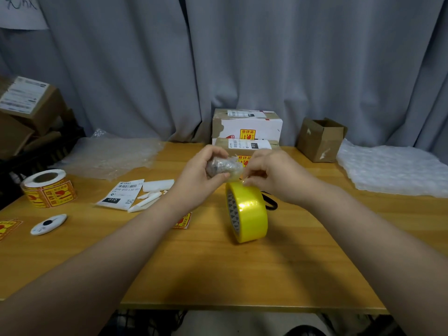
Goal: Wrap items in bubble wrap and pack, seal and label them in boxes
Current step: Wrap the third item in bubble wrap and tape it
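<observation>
Head view — left hand (201,170) grips a bubble-wrapped item (224,166); right hand (269,175), at its 3 o'clock, pinches the tape end (238,178) — yellow tape roll (247,214) at 6 o'clock.

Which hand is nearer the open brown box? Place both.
Right. The right hand, pinching tape, is front-left of the open brown box; the left hand, gripping the wrapped item, is farther left.

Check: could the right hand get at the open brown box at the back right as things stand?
Probably, but not freely: the right hand pinches tape at the wrapped item. Bare table lies between it and the open brown box.
</observation>
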A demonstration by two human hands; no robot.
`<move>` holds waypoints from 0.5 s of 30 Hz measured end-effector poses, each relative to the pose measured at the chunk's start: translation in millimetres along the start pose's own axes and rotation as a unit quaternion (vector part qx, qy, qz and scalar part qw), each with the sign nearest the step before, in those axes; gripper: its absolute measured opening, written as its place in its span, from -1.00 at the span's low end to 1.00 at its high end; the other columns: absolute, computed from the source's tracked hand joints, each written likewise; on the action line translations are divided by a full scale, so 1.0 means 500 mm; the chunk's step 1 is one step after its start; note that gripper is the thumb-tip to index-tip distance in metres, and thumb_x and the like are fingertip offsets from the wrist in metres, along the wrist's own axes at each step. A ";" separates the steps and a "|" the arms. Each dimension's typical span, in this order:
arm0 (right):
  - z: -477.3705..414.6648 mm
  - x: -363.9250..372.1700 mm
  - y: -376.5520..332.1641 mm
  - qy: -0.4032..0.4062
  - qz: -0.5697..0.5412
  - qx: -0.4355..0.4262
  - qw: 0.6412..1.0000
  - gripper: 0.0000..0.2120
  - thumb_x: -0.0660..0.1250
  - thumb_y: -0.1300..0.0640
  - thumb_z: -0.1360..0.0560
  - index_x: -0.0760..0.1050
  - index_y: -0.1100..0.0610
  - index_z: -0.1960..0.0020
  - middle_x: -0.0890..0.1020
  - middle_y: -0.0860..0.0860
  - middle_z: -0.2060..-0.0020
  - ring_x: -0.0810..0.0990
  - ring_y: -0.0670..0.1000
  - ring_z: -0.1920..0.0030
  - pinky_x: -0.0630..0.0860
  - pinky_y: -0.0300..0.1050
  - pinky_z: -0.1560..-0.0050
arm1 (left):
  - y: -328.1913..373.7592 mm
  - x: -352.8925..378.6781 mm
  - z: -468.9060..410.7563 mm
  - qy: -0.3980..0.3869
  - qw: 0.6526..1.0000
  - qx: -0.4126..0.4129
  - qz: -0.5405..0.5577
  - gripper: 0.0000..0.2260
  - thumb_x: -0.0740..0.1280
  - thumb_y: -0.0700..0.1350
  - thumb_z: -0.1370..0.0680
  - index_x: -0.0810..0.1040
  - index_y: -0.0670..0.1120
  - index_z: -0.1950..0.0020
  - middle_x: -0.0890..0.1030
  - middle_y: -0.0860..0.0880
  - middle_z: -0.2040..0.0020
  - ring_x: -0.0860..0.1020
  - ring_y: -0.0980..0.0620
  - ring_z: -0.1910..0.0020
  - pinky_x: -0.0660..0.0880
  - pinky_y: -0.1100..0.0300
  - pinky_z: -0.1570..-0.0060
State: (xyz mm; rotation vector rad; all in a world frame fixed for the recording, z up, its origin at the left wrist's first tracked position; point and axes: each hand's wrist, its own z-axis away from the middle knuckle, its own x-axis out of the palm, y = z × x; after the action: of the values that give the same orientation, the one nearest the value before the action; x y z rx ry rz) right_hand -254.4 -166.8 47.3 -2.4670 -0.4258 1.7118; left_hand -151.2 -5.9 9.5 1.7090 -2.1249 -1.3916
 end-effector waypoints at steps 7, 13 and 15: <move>0.013 0.025 0.001 0.041 -0.104 -0.014 0.994 -0.97 0.49 0.17 -0.41 0.65 0.10 0.19 0.40 -0.02 -0.39 0.33 -0.03 -0.40 0.24 -0.14 -0.37 | -0.007 0.007 0.002 0.026 0.998 -0.031 -0.048 -0.74 0.45 -0.05 -0.40 0.51 0.21 -0.01 0.53 0.17 -0.06 0.39 0.04 -0.19 0.30 0.14 -0.23; 0.014 0.044 0.004 0.075 -0.141 0.006 0.987 -0.98 0.48 0.25 -0.41 0.67 0.15 0.19 0.56 0.01 -0.21 0.49 -0.05 -0.22 0.48 -0.19 -0.15 | 0.006 0.011 0.001 -0.007 0.983 -0.128 0.129 -0.74 0.43 -0.26 -0.40 0.62 0.08 0.03 0.59 -0.07 -0.09 0.53 0.04 -0.03 0.44 0.29 0.01; 0.014 0.045 0.009 0.091 -0.125 0.014 0.988 -0.99 0.49 0.25 -0.40 0.67 0.19 0.18 0.58 0.02 -0.17 0.52 -0.04 -0.18 0.46 -0.20 -0.16 | 0.017 0.003 -0.008 -0.015 0.958 -0.197 0.208 -0.79 0.33 -0.26 -0.42 0.64 0.01 0.07 0.63 -0.04 -0.02 0.55 0.05 0.00 0.47 0.25 0.05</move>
State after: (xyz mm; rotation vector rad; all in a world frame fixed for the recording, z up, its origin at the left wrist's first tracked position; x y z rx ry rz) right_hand -252.7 -165.2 23.6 -2.4022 -0.6517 1.3746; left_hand -155.8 -9.7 16.6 1.0327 -1.9009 -1.5716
